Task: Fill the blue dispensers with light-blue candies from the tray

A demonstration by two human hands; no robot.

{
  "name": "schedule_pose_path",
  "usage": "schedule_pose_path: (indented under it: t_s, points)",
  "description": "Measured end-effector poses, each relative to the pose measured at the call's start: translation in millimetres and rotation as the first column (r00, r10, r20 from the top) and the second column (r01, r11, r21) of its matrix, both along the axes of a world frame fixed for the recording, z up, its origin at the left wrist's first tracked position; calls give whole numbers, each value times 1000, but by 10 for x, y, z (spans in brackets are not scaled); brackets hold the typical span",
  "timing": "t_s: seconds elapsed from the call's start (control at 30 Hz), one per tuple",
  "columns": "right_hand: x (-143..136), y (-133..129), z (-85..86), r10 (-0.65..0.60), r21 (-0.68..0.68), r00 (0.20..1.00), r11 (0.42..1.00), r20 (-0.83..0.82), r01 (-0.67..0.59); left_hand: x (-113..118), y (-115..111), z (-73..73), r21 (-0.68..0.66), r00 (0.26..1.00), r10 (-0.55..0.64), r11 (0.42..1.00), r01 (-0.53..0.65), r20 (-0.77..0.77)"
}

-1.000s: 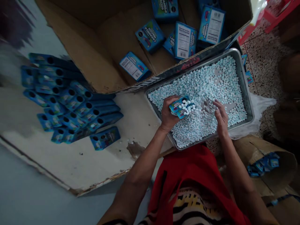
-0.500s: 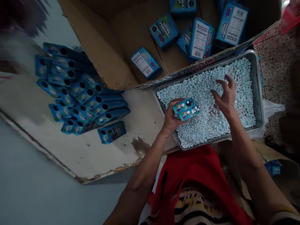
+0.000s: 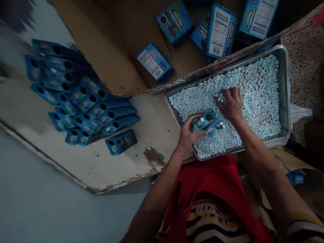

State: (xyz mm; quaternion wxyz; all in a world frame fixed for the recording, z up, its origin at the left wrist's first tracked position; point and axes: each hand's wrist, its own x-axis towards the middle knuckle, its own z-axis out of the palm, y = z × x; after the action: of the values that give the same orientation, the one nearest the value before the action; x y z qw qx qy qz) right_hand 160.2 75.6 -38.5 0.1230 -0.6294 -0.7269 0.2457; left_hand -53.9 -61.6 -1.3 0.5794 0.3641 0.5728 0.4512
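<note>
My left hand (image 3: pixel 188 135) is closed around two small blue candy boxes (image 3: pixel 202 120), held side by side over the near left part of a metal tray (image 3: pixel 286 91). Each box has a round hole in its end, and a few white candies lie on those ends. Small white and pale blue candies (image 3: pixel 255 101) cover the tray floor. Just right of the boxes, my right hand (image 3: pixel 231 104) reaches into the candies. Its fingers are curled over a cluster of them, and the fingertips are partly hidden.
Stacked blue boxes (image 3: pixel 86 101) lie at left with their holes facing me. One more box (image 3: pixel 121 142) lies apart on the worn white table (image 3: pixel 129 168). Behind the tray, a large cardboard carton (image 3: pixel 121 67) holds larger blue packs (image 3: pixel 220 32). An open carton (image 3: pixel 311 172) stands below, at lower right.
My right hand has moved left and its spread fingers have curled into the candies. The boxes in my left hand have shifted slightly right and tilted. The camera view has shifted a little.
</note>
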Motion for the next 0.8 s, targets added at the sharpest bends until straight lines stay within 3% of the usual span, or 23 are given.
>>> schedule_pose_path:
  t_s: [0.07, 0.13, 0.2, 0.3, 0.33, 0.4, 0.5, 0.57, 0.63, 0.73, 0.8]
  points:
    - [54, -42, 30, -126, -79, 978, 990, -165, 114, -11, 81, 42, -46, 1000, 21, 999, -21, -8]
    - [126, -69, 108, -358, -236, 850, 929, -386, 284, -19, 164, 82, -78, 999, -5, 997, 2, -41]
    - [207, -90, 219, -593, -478, 560, 803, -579, 356, -30, 238, 96, -101, 997, -40, 994, 34, -62]
    - [324, -133, 376, -777, -765, 45, 626, -627, 152, -64, 344, 34, -202, 995, 87, 975, -97, -56]
    - [350, -152, 407, -800, -804, -81, 593, -595, 52, -80, 382, 0, -256, 987, 152, 954, -158, -44]
    - [366, -196, 430, -818, -824, -247, 556, -520, -107, -109, 458, -57, -335, 975, 222, 918, -211, -5]
    - [314, -250, 391, -827, -825, -364, 523, -429, -215, -107, 550, -44, -260, 993, 106, 959, -116, -50]
    - [273, -262, 363, -829, -829, -402, 505, -389, -241, -71, 579, 46, -152, 970, 3, 988, -41, -242]
    - [261, -257, 368, -823, -832, -421, 505, -382, -232, -28, 581, 174, -51, 891, -51, 998, 32, -451]
    - [286, -243, 481, -787, -822, -424, 549, -448, -151, 6, 572, 353, 85, 783, -72, 984, 158, -617]
    - [285, -239, 635, -746, -784, -393, 614, -539, -90, 14, 587, 421, 132, 775, -46, 977, 165, -631]
